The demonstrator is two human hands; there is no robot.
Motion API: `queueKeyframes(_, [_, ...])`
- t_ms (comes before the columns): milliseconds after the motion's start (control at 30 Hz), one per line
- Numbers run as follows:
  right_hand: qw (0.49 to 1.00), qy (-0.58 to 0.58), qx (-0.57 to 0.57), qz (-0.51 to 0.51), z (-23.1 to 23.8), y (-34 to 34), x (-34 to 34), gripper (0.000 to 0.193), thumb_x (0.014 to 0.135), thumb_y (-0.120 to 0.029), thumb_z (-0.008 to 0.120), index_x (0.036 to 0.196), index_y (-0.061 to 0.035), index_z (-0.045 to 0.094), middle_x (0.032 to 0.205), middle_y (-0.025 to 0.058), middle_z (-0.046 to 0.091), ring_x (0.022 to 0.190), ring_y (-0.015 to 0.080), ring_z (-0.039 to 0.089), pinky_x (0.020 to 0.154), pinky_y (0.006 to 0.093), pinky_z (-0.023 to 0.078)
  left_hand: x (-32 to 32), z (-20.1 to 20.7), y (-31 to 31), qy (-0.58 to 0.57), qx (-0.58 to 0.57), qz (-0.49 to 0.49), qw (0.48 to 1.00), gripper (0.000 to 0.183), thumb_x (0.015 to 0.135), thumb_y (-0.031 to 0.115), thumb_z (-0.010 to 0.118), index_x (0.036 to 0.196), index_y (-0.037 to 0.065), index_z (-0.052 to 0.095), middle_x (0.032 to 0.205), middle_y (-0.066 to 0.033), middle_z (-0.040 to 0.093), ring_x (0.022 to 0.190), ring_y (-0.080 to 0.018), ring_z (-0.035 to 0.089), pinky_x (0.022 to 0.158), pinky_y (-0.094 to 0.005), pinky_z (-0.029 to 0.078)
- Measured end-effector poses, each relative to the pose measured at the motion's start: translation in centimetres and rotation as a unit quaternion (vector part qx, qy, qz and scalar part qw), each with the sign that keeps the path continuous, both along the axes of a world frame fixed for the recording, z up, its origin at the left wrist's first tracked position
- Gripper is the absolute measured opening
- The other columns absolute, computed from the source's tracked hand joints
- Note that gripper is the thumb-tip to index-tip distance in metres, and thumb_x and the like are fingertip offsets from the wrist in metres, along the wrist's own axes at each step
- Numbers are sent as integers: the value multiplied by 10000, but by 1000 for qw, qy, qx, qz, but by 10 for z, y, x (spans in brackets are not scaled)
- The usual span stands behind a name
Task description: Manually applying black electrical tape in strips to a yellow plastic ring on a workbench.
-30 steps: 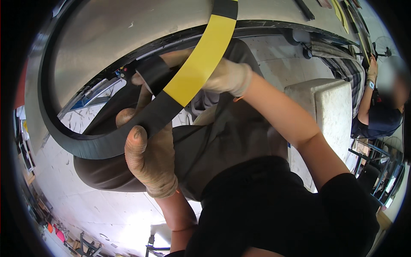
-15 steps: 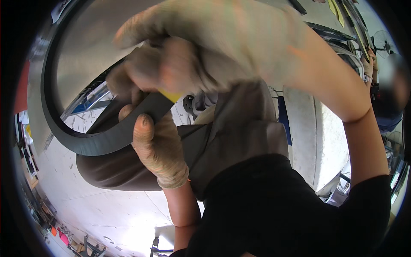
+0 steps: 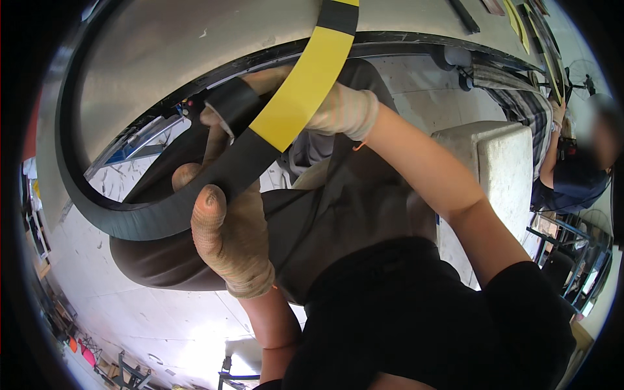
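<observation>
Currently, the left hand [image 3: 239,246] is pinching the curved black-and-yellow strip [image 3: 300,90] above the lap [image 3: 374,211]; the right hand [image 3: 343,112] is sitting behind it, its grip too hidden to tell. If the left pinch is slipping, the bend might be springing loose. The strip's long axis is tracing a U, opening away over the worktop [image 3: 214,49].

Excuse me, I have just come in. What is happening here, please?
The gloved left hand grips a black section of a curved black-and-yellow band, its thumb in front. The gloved right hand is behind the yellow section, partly hidden by it. Another person is farther off at the right.
</observation>
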State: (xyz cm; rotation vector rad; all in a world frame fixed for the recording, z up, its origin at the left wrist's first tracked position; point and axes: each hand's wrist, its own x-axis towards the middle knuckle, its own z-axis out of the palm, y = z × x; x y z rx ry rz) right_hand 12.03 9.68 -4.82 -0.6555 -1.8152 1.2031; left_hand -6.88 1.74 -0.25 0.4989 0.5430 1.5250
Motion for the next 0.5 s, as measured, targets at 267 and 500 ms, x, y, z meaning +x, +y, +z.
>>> queueKeyframes(267, [923,119,-367,13,127,-46,53,496,1036,-296,476,1342,95,494,765,159,667,482,124,600,382,218,423,5,0,-8,-90,-27,20,995,351,890,177,692,1218,75,620,1405,-254,523,1337,-332,485,1178,-519,300])
queueKeyframes(500, [959,-267,86,43,144,7,-2,291,934,-221,643,1191,-87,661,785,46,695,672,176,650,577,270,516,-14,-19,-3,-18,15,33,999,332,882,178,692,1201,131,612,1444,-250,490,1321,-382,502,1164,-508,329])
